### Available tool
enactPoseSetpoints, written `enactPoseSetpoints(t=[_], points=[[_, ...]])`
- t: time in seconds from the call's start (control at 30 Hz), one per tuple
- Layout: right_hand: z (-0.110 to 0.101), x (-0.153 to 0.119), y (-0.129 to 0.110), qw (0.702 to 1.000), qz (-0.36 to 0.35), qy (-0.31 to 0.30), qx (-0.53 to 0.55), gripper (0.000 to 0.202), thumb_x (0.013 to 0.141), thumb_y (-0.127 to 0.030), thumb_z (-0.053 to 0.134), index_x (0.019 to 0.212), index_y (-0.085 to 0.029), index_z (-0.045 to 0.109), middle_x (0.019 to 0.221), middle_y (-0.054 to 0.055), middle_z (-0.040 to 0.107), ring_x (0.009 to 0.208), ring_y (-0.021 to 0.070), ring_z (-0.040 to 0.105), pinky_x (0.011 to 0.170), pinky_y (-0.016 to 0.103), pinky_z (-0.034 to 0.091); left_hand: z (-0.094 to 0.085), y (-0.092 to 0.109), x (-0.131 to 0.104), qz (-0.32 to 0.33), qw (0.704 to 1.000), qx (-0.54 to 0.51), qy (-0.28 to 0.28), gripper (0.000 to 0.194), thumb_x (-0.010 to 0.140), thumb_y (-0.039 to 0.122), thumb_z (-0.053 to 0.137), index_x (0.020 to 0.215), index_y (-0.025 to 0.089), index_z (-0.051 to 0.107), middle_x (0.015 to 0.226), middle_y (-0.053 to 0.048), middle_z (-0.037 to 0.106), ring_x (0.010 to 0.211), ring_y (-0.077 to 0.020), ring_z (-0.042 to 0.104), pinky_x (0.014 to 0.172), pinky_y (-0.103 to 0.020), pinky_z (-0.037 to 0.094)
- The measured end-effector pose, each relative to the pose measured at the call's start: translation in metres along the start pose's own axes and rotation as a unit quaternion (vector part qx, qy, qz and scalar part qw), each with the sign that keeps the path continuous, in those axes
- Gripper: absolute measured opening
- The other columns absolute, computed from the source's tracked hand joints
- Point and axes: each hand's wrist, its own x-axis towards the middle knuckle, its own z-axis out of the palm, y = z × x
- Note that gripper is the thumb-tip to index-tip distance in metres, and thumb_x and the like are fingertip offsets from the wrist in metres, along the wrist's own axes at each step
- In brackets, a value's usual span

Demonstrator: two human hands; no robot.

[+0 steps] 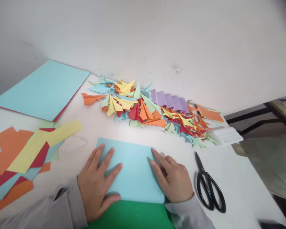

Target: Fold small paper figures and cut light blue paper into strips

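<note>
A light-blue sheet of paper (pixel 133 178) lies flat in front of me, its near edge over a green surface (pixel 133 214). My left hand (pixel 98 183) rests on its left side, open, fingers spread and palm down. At the sheet's right edge is my right hand (pixel 173 178). Its index finger and thumb are stretched out and apart near the top right corner, while the other fingers curl under. Nothing shows between finger and thumb. Black-handled scissors (pixel 208 187) lie on the table to the right of that hand, tips pointing away.
Several folded paper planes and stars (pixel 133 105) lie heaped along the wall, beside a pleated purple paper strip (pixel 169 101). Coloured paper pieces (pixel 28 156) overlap at left. Behind them sits a large light-blue sheet (pixel 43 89). A white object (pixel 228 135) is near the table's right edge.
</note>
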Motion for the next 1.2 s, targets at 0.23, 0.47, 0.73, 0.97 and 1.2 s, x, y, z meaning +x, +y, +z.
enactPoseSetpoints(t=[0.23, 0.47, 0.73, 0.97, 1.2], points=[[0.0027, 0.0, -0.0006, 1.0, 0.0, 0.005, -0.029, 0.044, 0.085, -0.046, 0.037, 0.114, -0.02, 0.057, 0.061, 0.001, 0.051, 0.05, 0.0122, 0.049, 0.054, 0.027, 0.035, 0.0012, 0.0, -0.0004, -0.002, 1.0, 0.006, 0.0, 0.06, 0.07, 0.056, 0.05, 0.121, 0.024, 0.05, 0.138, -0.014, 0.028, 0.125, -0.0447, 0.015, 0.093, -0.061, 0.024], [0.0047, 0.0, -0.001, 0.999, -0.001, 0.022, -0.045, 0.043, 0.085, -0.046, 0.036, 0.112, -0.021, 0.059, 0.06, 0.0, 0.051, 0.049, 0.0115, 0.049, 0.055, 0.026, 0.034, 0.0012, 0.0, -0.0003, -0.001, 1.0, 0.007, 0.001, 0.059, 0.07, 0.054, 0.051, 0.12, 0.024, 0.05, 0.137, -0.014, 0.029, 0.125, -0.045, 0.015, 0.093, -0.061, 0.024], [0.0048, 0.0, -0.0015, 0.999, 0.004, 0.02, -0.041, 0.044, 0.086, -0.046, 0.035, 0.113, -0.021, 0.058, 0.06, 0.0, 0.05, 0.049, 0.0117, 0.049, 0.055, 0.027, 0.034, 0.0004, 0.0005, 0.0002, -0.002, 1.0, 0.008, 0.0, 0.059, 0.069, 0.052, 0.054, 0.12, 0.024, 0.05, 0.137, -0.015, 0.029, 0.126, -0.0448, 0.015, 0.094, -0.061, 0.024], [0.0048, -0.0011, -0.0022, 0.999, 0.007, 0.023, -0.036, 0.045, 0.086, -0.047, 0.034, 0.112, -0.02, 0.059, 0.059, 0.0, 0.049, 0.05, 0.0119, 0.05, 0.056, 0.028, 0.035, 0.0012, 0.0, -0.0001, -0.002, 1.0, 0.007, 0.0, 0.06, 0.068, 0.052, 0.055, 0.12, 0.024, 0.05, 0.137, -0.015, 0.029, 0.125, -0.0451, 0.016, 0.093, -0.061, 0.024], [0.005, -0.002, -0.0017, 0.999, 0.004, 0.027, -0.035, 0.044, 0.085, -0.046, 0.035, 0.112, -0.02, 0.059, 0.059, 0.001, 0.049, 0.05, 0.0114, 0.048, 0.056, 0.027, 0.035, 0.0005, 0.0003, 0.0004, -0.001, 1.0, 0.011, 0.002, 0.059, 0.069, 0.053, 0.053, 0.12, 0.024, 0.05, 0.138, -0.013, 0.029, 0.126, -0.0439, 0.016, 0.094, -0.061, 0.025]])
